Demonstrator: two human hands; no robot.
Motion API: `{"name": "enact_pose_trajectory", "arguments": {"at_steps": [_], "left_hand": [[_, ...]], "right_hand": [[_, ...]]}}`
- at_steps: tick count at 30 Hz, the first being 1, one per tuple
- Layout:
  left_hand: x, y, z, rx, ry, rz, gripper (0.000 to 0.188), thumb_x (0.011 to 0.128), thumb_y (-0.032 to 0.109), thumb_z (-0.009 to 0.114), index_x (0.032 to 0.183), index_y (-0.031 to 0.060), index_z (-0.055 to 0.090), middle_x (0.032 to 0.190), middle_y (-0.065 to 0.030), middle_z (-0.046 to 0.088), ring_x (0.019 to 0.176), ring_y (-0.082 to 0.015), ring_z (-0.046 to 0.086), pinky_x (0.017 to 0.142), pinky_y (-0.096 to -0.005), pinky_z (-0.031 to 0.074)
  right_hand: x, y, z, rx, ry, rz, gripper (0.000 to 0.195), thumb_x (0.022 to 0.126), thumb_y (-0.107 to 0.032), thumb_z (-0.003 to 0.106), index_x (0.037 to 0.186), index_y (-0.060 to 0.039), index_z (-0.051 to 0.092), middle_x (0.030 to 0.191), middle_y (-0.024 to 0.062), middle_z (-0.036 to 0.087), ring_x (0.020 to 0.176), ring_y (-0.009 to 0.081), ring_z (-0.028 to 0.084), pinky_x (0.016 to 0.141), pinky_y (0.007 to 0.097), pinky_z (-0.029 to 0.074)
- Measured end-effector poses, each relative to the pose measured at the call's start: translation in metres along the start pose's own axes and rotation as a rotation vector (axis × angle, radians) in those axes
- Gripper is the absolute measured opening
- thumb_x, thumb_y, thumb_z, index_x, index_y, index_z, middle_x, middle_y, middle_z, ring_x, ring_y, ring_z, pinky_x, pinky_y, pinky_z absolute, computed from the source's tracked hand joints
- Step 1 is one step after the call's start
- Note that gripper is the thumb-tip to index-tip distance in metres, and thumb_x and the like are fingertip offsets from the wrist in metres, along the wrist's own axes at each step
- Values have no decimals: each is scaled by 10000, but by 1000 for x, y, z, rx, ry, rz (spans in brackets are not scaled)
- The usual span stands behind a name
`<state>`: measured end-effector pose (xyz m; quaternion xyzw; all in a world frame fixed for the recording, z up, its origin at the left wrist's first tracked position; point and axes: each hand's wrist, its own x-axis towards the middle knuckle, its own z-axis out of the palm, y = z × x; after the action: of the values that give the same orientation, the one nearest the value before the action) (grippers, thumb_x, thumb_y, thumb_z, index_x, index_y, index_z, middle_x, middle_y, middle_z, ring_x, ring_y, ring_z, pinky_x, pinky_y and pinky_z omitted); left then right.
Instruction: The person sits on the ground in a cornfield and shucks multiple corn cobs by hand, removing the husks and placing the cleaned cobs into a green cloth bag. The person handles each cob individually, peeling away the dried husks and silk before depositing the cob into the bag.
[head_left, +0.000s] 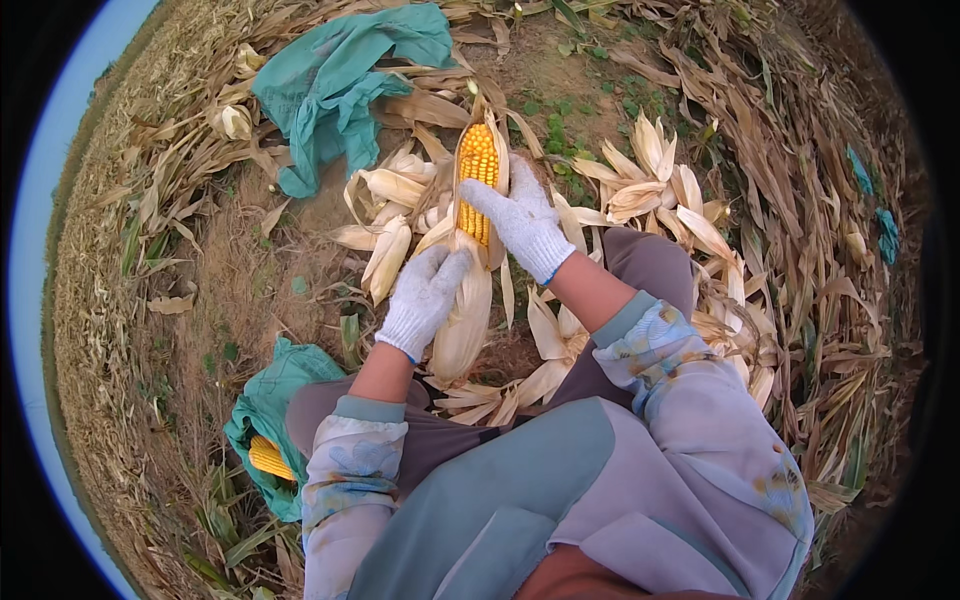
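An ear of corn (477, 161) with bright yellow kernels is held in front of me, its dry husk partly peeled open. My right hand (521, 217), in a white knit glove, grips the ear from the right, with the thumb across the kernels. At the lower end my left hand (426, 292), gloved the same way, pinches a pulled-down husk leaf (463, 330) that hangs toward my legs. Some of the ear's far side stays covered by husk. Just left of it, several ears still in husk (390, 259) lie on the soil.
A green woven sack (330, 90) lies crumpled at the far left. Beside my left knee, another green sack (277, 375) holds a husked yellow cob (270, 457). Loose husks (645, 180) are heaped on the right, before a bank of dry cornstalks (765, 165).
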<state>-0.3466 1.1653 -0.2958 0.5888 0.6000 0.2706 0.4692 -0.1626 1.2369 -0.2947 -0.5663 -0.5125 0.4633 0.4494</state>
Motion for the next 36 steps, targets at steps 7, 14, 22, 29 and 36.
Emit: {"name": "enact_pose_trajectory", "arguments": {"at_steps": [7, 14, 22, 29, 36], "left_hand": [[-19, 30, -18, 42, -246, 102, 276, 1000, 233, 643, 883, -10, 587, 758, -17, 484, 740, -114, 446, 676, -321, 426], [-36, 37, -45, 186, -425, 99, 374, 979, 281, 667, 805, -27, 544, 698, -163, 492, 686, -266, 497, 678, -417, 436], [-18, 13, -43, 520, 39, 141, 635, 922, 429, 740, 1391, 28, 588, 1313, -198, 678, 1204, -349, 671, 1030, -421, 524], [7, 25, -38, -224, 273, 244, 438, 1050, 279, 587, 1348, -41, 616, 1264, -151, 689, 1138, -195, 642, 989, -333, 505], [7, 24, -41, -390, 210, 196, 371, 1091, 261, 508, 1163, -44, 706, 1155, -113, 725, 1066, -165, 668, 979, -312, 502]], "right_hand": [[32, 3, -19, 898, 75, 227, 511, 1018, -377, 675, 1333, 13, 574, 1121, 114, 688, 927, 216, 694, 828, 375, 590], [56, 11, -47, 1123, 230, 280, 411, 1028, -368, 674, 1260, -34, 621, 1034, 89, 681, 853, 214, 689, 776, 392, 602], [18, -6, -40, -181, -62, -110, 789, 898, -527, 694, 1443, 23, 538, 1308, 222, 675, 1210, 322, 661, 1064, 410, 485], [-21, -11, -6, -431, -547, -186, 862, 842, -605, 692, 1467, -32, 532, 1347, 237, 628, 1260, 374, 613, 1096, 455, 460], [-13, -9, -8, -418, -690, -299, 809, 871, -601, 666, 1433, -29, 560, 1336, 229, 645, 1261, 370, 620, 1081, 442, 470]]}}
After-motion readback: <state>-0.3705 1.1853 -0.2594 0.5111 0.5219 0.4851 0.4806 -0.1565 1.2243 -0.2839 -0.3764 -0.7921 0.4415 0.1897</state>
